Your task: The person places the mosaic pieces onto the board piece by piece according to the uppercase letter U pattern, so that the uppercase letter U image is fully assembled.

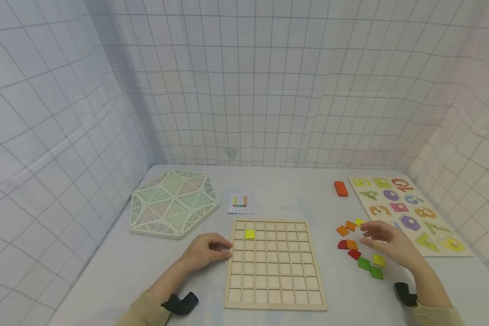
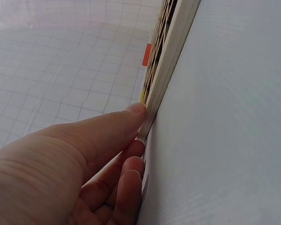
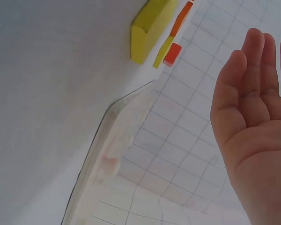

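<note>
A wooden grid board (image 1: 275,265) lies flat in the middle of the table, a yellow square tile (image 1: 250,234) in one of its upper left cells. At the board's left edge is my left hand (image 1: 205,251); its thumb and fingertips touch that edge, the other fingers loosely bent in the left wrist view. My right hand (image 1: 389,242) hovers over the loose tiles, fingers apart and holding nothing. Close by it lie green tiles (image 1: 364,263), a yellow tile (image 1: 379,260), orange tiles (image 1: 342,231) and red rounded pieces (image 1: 354,255).
Behind the board lies a small pattern card (image 1: 241,203) with a coloured U shape. A pale hexagonal perforated board (image 1: 173,203) is at the left. At the right are a number-and-shape puzzle board (image 1: 391,217) and a red block (image 1: 340,189). Gridded cloth walls (image 1: 265,81) surround the table.
</note>
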`<state>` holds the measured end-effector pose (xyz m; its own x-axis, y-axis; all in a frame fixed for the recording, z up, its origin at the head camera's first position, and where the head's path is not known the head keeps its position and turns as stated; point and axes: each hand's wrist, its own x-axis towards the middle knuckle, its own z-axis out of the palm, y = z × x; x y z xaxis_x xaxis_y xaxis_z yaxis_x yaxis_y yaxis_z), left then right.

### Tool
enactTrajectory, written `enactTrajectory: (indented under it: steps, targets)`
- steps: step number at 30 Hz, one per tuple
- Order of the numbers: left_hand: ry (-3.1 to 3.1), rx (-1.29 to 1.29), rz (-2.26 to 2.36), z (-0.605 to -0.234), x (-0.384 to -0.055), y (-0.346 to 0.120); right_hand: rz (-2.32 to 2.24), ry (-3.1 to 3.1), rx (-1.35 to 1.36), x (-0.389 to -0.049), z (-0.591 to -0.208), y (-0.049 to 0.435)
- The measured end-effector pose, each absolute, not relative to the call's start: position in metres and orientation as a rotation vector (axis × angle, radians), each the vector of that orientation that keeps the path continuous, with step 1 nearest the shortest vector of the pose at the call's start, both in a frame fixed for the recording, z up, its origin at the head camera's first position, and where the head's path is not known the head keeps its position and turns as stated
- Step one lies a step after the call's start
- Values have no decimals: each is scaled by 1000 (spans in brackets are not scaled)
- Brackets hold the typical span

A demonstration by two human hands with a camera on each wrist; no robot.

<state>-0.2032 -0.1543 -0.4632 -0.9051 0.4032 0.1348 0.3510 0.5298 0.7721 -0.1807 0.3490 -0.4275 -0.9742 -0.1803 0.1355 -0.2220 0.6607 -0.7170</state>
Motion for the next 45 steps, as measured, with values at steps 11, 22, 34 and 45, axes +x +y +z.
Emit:
enactTrajectory:
  steps: [11, 22, 34, 45]
  targets:
    - [2705, 649, 1330, -462, -204, -154, 1311, -2840, 312, -182, -432, 360]
    - [2709, 648, 1333, -464, -204, -155, 1307, -2896, 318, -182, -435, 365]
    - [2708, 656, 1329, -464, -204, -154, 1415, -2941, 285, -182, -436, 375]
    - [2705, 645, 1326, -463, -203, -154, 1547, -2954, 348, -182, -437, 382]
